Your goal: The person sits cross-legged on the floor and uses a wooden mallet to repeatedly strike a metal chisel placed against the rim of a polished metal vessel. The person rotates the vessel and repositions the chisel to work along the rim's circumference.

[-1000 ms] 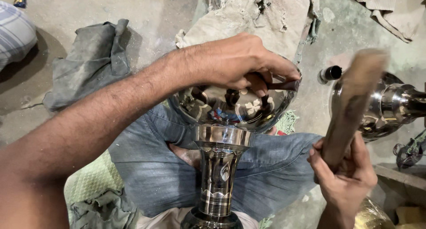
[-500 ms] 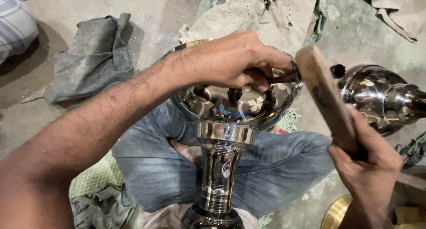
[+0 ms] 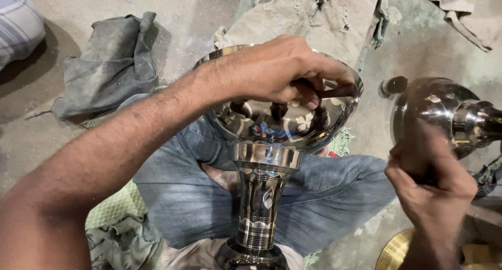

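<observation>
Since half second ago: our right hand (image 3: pixel 436 189) dropped low right, wooden block no longer raised; cannot tell what its closed fist grips. Left hand (image 3: pixel 282 71) same spot, fingers pinching small dark piece at rim of steel goblet-shaped vessel (image 3: pixel 272 144), held upright over our lap. Risks we judge: strike near pinching fingers bruises them; polished bowl dents; vessel tips toward second steel vessel (image 3: pixel 444 113) on floor.
</observation>
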Available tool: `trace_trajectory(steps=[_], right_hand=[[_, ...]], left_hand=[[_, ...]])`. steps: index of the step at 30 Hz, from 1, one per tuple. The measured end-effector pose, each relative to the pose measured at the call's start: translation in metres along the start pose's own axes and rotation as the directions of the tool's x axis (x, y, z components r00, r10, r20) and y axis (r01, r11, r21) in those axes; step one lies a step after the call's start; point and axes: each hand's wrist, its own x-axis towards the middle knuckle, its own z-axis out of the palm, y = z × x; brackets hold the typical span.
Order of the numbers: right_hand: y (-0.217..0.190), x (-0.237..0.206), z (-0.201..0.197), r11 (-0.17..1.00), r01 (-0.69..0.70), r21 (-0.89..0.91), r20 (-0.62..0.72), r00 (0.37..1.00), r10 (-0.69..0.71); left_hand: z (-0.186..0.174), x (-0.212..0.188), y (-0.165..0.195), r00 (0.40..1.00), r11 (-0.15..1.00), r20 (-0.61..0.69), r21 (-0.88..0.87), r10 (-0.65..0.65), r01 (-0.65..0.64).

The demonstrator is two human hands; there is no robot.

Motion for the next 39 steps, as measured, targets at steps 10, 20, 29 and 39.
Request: trace_trajectory(steps=[10, 20, 29, 39], right_hand=[[0.009, 0.003, -0.003, 1.000, 0.000, 0.005, -0.009, 1.000, 0.000], [-0.001, 0.009, -0.005, 0.989, 0.043, -0.143, -0.018, 0.999, -0.047], [-0.007, 0.008, -0.002, 0.904, 0.153, -0.400, 0.081, 0.988, -0.131], [0.006, 0.015, -0.010, 0.979, 0.203, -0.027, 0.092, 0.975, -0.200]], left_hand=[[0.002, -0.006, -0.002, 0.991, 0.995, -0.089, 0.019, 0.103, -0.101], [-0.001, -0.011, 0.007, 0.990, 0.990, 0.027, -0.008, -0.137, 0.138], [0.003, -0.018, 0.005, 0.995, 1.000, -0.100, 0.024, 0.015, -0.013], [0.003, -0.024, 0.005, 0.990, 1.000, -0.140, 0.013, 0.007, -0.005]])
